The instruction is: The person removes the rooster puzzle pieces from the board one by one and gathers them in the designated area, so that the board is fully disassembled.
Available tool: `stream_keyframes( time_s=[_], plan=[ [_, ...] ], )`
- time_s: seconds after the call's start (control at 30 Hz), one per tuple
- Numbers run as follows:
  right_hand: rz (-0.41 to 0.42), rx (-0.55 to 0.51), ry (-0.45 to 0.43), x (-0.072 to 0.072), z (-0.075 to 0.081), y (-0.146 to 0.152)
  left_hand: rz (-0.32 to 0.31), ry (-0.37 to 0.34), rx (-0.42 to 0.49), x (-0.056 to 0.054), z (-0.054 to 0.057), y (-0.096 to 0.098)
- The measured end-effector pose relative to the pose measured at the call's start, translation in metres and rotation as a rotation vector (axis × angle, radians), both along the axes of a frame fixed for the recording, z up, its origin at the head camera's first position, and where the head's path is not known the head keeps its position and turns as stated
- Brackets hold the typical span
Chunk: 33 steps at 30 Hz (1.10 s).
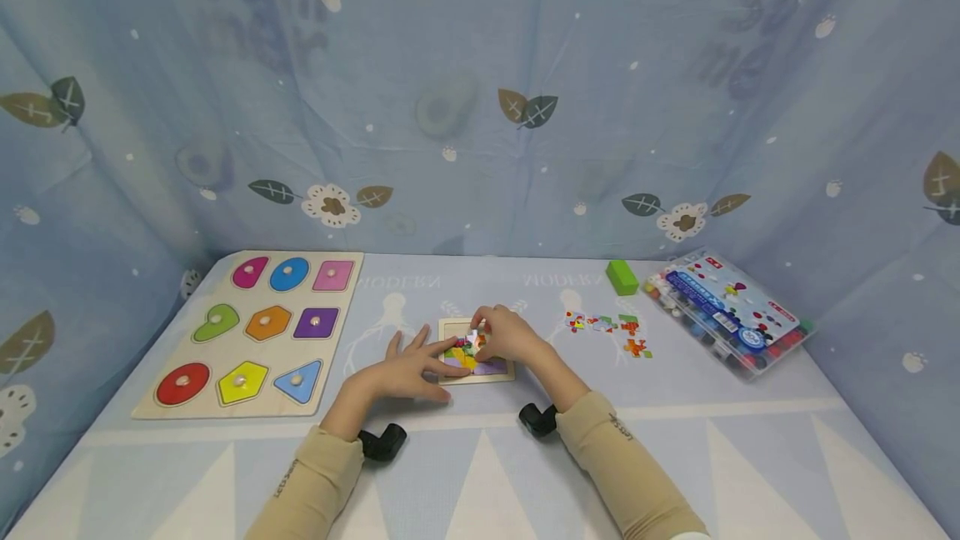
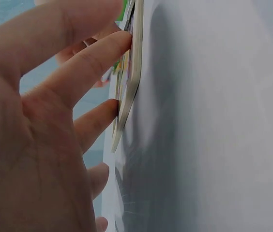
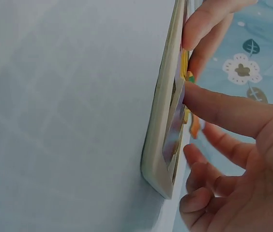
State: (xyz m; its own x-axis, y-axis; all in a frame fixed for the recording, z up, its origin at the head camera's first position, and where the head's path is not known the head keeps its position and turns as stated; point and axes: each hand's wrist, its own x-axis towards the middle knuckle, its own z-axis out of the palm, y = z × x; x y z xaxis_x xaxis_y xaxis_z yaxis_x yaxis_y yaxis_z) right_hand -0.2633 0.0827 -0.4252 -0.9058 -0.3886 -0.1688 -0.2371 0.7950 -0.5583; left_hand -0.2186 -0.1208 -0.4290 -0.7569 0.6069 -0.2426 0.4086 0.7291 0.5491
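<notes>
A small jigsaw puzzle in a pale wooden tray (image 1: 495, 378) lies on the table between both hands, partly filled with colourful pieces. My left hand (image 1: 408, 373) has its fingers spread and fairly straight, with fingertips on the tray's left side and the pieces in it. Over the tray's right part, my right hand (image 1: 512, 337) pinches a jigsaw piece (image 3: 194, 126) between thumb and fingers. Orange shows on that piece in the right wrist view; the fingers hide much of it. The left wrist view shows fingertips at the tray's edge (image 2: 135, 67).
Several loose jigsaw pieces (image 1: 602, 323) lie right of the tray. Behind them stands a green block (image 1: 622, 277), beside a clear plastic case (image 1: 731, 307) of coloured items. A wooden shape board (image 1: 255, 340) with knobbed pieces occupies the left. A patterned curtain (image 1: 480, 173) hangs behind.
</notes>
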Motion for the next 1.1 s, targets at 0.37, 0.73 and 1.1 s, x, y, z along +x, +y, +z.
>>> stream_keyframes(
  time_s=[0.37,0.73,1.1],
  plan=[
    [-0.072,-0.367,-0.121,0.002,-0.001,0.006,0.005,-0.013,-0.013,0.001,-0.002,-0.001],
    [-0.176,-0.387,-0.068,0.004,0.004,0.024,0.001,-0.022,0.002,0.001,-0.004,-0.001],
    [-0.245,-0.434,-0.061,0.008,0.004,0.056,-0.039,0.049,0.027,0.0,-0.006,-0.004]
  ],
)
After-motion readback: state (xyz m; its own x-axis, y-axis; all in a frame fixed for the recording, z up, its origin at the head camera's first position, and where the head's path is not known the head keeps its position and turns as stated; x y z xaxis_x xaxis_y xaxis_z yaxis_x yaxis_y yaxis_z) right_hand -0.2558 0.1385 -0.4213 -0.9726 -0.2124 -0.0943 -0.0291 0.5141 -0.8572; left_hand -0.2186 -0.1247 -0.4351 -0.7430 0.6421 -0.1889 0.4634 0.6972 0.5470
